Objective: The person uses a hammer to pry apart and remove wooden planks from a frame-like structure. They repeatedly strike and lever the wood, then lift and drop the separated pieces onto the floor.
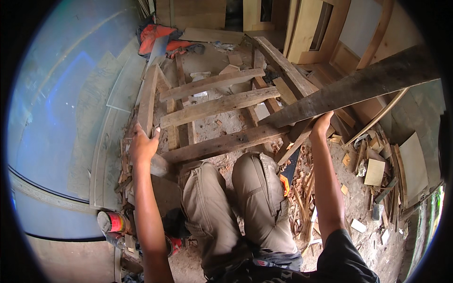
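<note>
Head view, looking down on person crouched over rough timber frame (214, 107) lying on dusty floor. Left hand (143, 144) rests on frame's left side rail (148, 96), fingers wrapped over its near end, thumb on inner edge; grip looks firm. Right hand (322, 125) raised to underside of long dark plank (358, 87), which runs from frame's right side up and out to upper right of view; fingers curl up against plank's lower edge, though whether fully closed round it can't be told, plank hides fingertips. Plank's near end sits just above the lowest cross slat (225, 144), over frame's right rail area; touching or not, can't tell. Frame has three pale cross slats, roughly parallel, spanning btwn the rails. Person's knees, in khaki trousers (236, 203), sit just below frame's near edge. Offcuts and wood scrap (373, 170) litter floor to right. Red-and-white can (109, 221) lies on its side at lower left, beside a large pale curved sheet (61, 118). Orange-red cloth (160, 37) heaped at far end, beyond frame. Pale wooden door frames (311, 28) stand at rear, well apart from work.
</note>
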Available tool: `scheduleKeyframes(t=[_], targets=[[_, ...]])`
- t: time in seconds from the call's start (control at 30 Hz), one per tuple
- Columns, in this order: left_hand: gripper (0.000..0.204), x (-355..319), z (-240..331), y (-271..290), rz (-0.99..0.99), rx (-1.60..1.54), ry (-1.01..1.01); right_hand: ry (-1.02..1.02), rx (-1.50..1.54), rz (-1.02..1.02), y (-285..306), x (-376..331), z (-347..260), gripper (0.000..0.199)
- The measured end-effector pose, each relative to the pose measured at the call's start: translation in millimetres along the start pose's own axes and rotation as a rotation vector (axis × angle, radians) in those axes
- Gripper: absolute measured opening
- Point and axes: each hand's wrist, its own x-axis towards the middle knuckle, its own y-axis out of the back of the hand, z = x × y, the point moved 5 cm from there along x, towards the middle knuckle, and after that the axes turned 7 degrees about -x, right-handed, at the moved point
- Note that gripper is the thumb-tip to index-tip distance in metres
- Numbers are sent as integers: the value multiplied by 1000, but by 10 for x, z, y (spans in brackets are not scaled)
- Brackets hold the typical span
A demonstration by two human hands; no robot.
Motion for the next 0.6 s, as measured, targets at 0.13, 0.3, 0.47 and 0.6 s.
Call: scheduleKeyframes(t=[0.13, 0.3, 0.47, 0.6], targets=[[90, 22, -32, -62, 16, -28, -33, 2, -74, 16, 106, 22, 50, 64], [92, -32, 13, -20, -21, -70, 12, -51, -76, 21, 86, -65, 16, 68], [84, 286, -265, -81, -168, -620, 47, 31, -182, 77, 105, 21, 3, 70], [75, 477, -494, -250, -515, -878, 344, 64, -53, -49, 159, 206, 56, 72]])
